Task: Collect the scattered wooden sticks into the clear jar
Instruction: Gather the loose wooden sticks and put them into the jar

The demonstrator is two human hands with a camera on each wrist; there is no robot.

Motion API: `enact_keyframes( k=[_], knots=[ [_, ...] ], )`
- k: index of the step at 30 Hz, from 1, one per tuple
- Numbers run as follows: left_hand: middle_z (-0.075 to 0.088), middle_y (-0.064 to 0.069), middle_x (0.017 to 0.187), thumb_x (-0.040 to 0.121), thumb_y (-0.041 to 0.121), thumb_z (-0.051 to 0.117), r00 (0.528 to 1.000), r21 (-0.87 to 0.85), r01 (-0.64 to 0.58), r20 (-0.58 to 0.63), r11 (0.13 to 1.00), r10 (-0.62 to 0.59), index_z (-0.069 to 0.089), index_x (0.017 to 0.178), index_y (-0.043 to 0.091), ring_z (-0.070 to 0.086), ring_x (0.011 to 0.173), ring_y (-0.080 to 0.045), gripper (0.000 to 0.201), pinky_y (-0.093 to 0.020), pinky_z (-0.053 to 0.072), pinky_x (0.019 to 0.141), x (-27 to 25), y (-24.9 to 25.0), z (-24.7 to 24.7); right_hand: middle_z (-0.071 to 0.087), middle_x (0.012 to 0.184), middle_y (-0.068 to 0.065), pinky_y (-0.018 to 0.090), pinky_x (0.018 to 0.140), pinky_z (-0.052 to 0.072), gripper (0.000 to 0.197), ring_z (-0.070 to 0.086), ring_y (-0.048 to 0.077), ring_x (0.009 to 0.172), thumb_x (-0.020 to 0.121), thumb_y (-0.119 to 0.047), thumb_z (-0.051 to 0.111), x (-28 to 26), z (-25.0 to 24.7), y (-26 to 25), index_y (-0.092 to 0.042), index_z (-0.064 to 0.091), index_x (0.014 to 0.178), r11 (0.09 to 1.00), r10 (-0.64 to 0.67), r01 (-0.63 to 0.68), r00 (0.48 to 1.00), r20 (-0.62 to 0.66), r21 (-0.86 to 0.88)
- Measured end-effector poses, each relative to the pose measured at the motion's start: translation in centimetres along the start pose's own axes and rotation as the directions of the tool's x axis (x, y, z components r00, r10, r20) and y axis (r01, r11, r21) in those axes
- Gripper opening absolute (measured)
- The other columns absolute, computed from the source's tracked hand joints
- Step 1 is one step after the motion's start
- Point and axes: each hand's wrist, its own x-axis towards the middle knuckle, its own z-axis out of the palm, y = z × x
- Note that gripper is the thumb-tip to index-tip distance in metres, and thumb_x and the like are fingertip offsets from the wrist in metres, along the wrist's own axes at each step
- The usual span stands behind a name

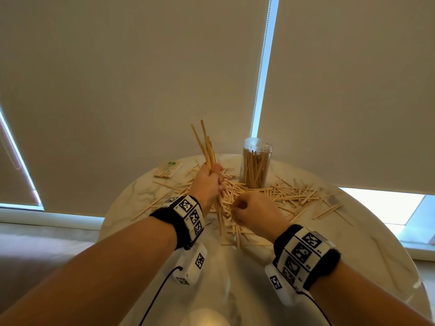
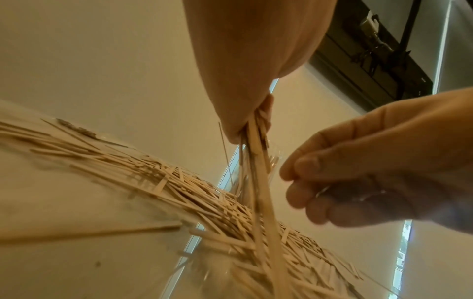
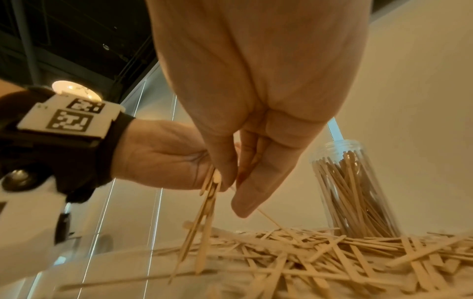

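Roughly midway, we judge. The clear jar (image 1: 256,164) stands upright near the far edge of the round tabletop (image 1: 341,250), lidless and already well stocked with sticks standing on end, though not packed tight. A thick heap of scattered wooden sticks (image 1: 289,196) lies at the jar's foot and spreads toward the right edge, with a thinner scatter toward the left edge.

Left hand (image 1: 208,184): grip curled tight round a bundle of sticks (image 1: 207,147), held near upright above the heap, lower ends reaching down into the pile. This bundle is not yet in the jar.

Right hand (image 1: 255,211): just beside the left, above the middle of the heap, fingers curled inward. From the right wrist view the fingertips (image 3: 245,204) are drawn together near a single thin stick; whether they actually pinch it we cannot tell.

A small wrapped packet of sticks (image 1: 168,170) lies near the far left edge, apart from the loose ones.

Left to do, as we read it: drop the held bundle into the jar, then several more handfuls.
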Motion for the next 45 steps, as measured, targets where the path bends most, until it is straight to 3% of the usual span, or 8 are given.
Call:
enact_keyframes(
  k=[10,14,16,21,29,34,40,45],
  knots=[
    [0.036,0.010,0.056,0.101,0.050,0.050,0.950,0.081,-0.110,0.302,0.991,0.081,0.044,0.086,0.017,0.029,0.049,-0.011,0.036,-0.030,0.027,0.049,-3.5,0.2,2.1,0.048,0.147,0.002,0.038,0.100,0.046,0.072,0.053,0.021,0.127,0.094,-0.062,0.052,3.8,-8.7,-6.3,-0.039,0.020,0.154,0.911,-0.122,0.234,0.940,-0.319,0.339],
    [0.032,0.001,0.060,0.100,0.045,0.056,0.948,0.086,-0.133,0.302,0.987,0.102,0.042,0.081,0.016,0.025,0.053,-0.017,0.037,-0.035,0.023,0.050,-4.3,0.5,2.9,0.070,0.104,0.001,0.041,0.089,0.059,0.023,0.070,0.013,0.089,0.104,-0.023,0.048,5.5,-9.8,-7.8,-0.015,0.065,0.115,0.939,-0.215,0.265,0.950,-0.226,0.221],
    [0.033,0.000,0.060,0.100,0.041,0.057,0.957,0.060,-0.120,0.271,0.991,0.100,0.045,0.081,0.014,0.026,0.051,-0.017,0.035,-0.034,0.023,0.050,-4.4,0.5,2.7,0.073,0.091,0.003,0.035,0.084,0.057,0.027,0.069,0.013,0.081,0.104,-0.018,0.045,5.2,-9.1,-8.0,-0.011,0.071,0.098,0.960,-0.219,0.227,0.973,-0.068,0.162],
    [0.040,0.002,0.057,0.100,0.032,0.060,0.974,0.071,-0.044,0.225,0.996,0.027,0.049,0.082,0.013,0.033,0.049,-0.013,0.028,-0.030,0.030,0.050,-3.8,-0.2,2.5,0.069,0.104,-0.004,0.030,0.089,0.045,0.052,0.062,0.011,0.098,0.107,-0.047,0.030,3.5,-7.6,-8.0,-0.015,0.071,0.107,0.968,-0.252,0.252,0.968,0.015,-0.015],
    [0.041,0.004,0.053,0.099,0.003,0.044,0.981,0.086,-0.047,0.191,0.995,0.030,0.046,0.084,0.009,0.033,0.046,-0.010,0.017,-0.026,0.029,0.047,-3.7,-0.1,2.6,0.067,0.112,-0.001,0.026,0.080,0.044,0.032,0.062,0.015,0.103,0.107,-0.036,0.041,3.3,-6.2,-6.9,-0.018,0.065,0.118,0.947,-0.193,0.236,0.961,0.198,-0.220],
    [0.045,0.005,0.061,0.107,0.036,0.043,0.990,-0.003,-0.082,0.116,0.997,0.082,0.059,0.096,0.014,0.038,0.049,-0.009,0.029,-0.027,0.038,0.049,-2.9,0.6,1.2,0.058,0.136,0.000,0.028,0.092,0.044,0.061,0.058,0.016,0.114,0.101,-0.056,0.044,1.9,-6.3,-5.5,-0.017,0.041,0.147,0.989,-0.145,0.144,0.989,0.019,0.042],
    [0.037,0.006,0.059,0.102,0.049,0.045,0.994,-0.227,-0.063,-0.104,0.972,0.040,0.040,0.085,0.017,0.032,0.045,-0.009,0.036,-0.026,0.034,0.044,-0.8,2.0,-0.2,0.074,0.102,-0.001,0.040,0.089,0.057,0.075,0.071,0.012,0.082,0.081,-0.066,0.068,0.2,-2.8,-2.8,-0.016,0.054,0.135,0.966,0.027,0.090,0.898,0.439,-0.242],
    [0.039,0.004,0.058,0.102,0.043,0.050,0.994,-0.302,-0.059,-0.106,0.951,0.028,0.041,0.084,0.015,0.034,0.044,-0.009,0.034,-0.025,0.036,0.043,-1.4,2.4,0.5,0.079,0.087,0.003,0.033,0.080,0.061,0.022,0.072,0.014,0.070,0.095,-0.031,0.066,0.3,-1.3,-2.0,-0.011,0.074,0.098,0.996,-0.003,0.041,0.906,0.423,-0.082]
  ],
)
